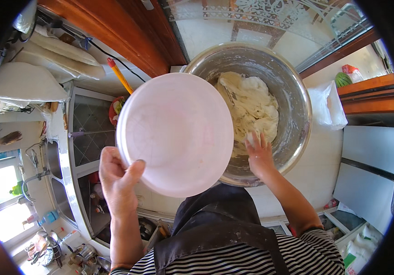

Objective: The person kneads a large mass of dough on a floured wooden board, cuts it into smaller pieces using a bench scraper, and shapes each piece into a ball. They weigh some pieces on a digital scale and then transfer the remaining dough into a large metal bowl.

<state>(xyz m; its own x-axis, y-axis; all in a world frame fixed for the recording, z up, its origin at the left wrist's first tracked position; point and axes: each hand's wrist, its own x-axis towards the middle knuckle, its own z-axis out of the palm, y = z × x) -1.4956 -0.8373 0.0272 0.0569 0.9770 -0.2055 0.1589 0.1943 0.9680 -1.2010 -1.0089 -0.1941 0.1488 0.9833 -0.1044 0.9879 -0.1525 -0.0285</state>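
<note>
My left hand [123, 178] grips the near-left rim of a pale pink plastic basin [179, 134], thumb on the inner side. Nothing is seen inside this basin. It overlaps the left part of a large stainless steel bowl [295, 113] and hides it there. A big, soft, uneven mass of pale dough [252, 99] lies in the steel bowl, whose walls bear smears of flour or dough. My right hand [261, 156] reaches over the bowl's near rim, fingers spread, fingertips at the near edge of the dough.
Behind the steel bowl stands a patterned glass door [269, 20] with a wooden frame [128, 31]. At the left are a counter with a sink [62, 196] and dark-panelled cabinets [92, 117]. A white plastic bag [327, 106] and a white fridge [368, 151] stand at the right.
</note>
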